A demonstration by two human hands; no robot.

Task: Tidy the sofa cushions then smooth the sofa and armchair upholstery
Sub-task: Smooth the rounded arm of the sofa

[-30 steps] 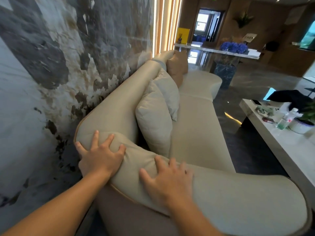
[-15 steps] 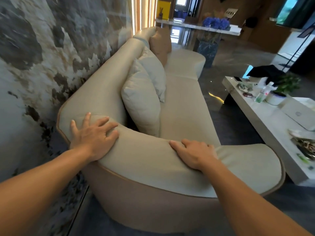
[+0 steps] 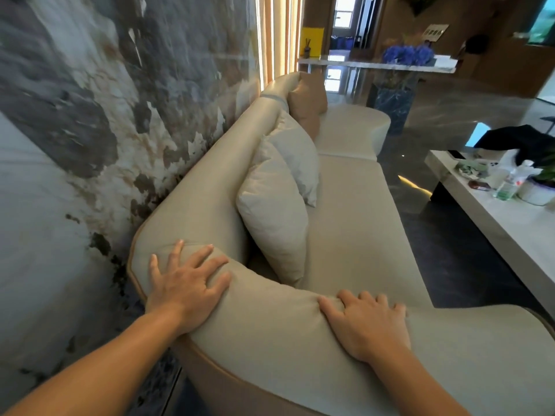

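A long beige sofa (image 3: 345, 223) runs away from me along the marbled wall. My left hand (image 3: 187, 283) lies flat, fingers spread, on the corner where the backrest meets the near armrest. My right hand (image 3: 368, 324) presses flat on top of the padded armrest, further right. Two cream cushions lean against the backrest: the near one (image 3: 273, 214) stands upright, the second (image 3: 298, 154) overlaps behind it. A tan cushion (image 3: 307, 105) sits at the far end. Neither hand holds anything.
The marbled wall (image 3: 90, 130) hugs the sofa's back on the left. A low white coffee table (image 3: 495, 223) at right carries a plastic bottle (image 3: 510, 183), a potted plant and dark cloth. Dark glossy floor lies between. A counter with blue flowers (image 3: 408, 54) stands far back.
My right hand has slid rightward along the armrest top from beside the left hand. The left hand has stayed on the corner. My view has shifted up and down.
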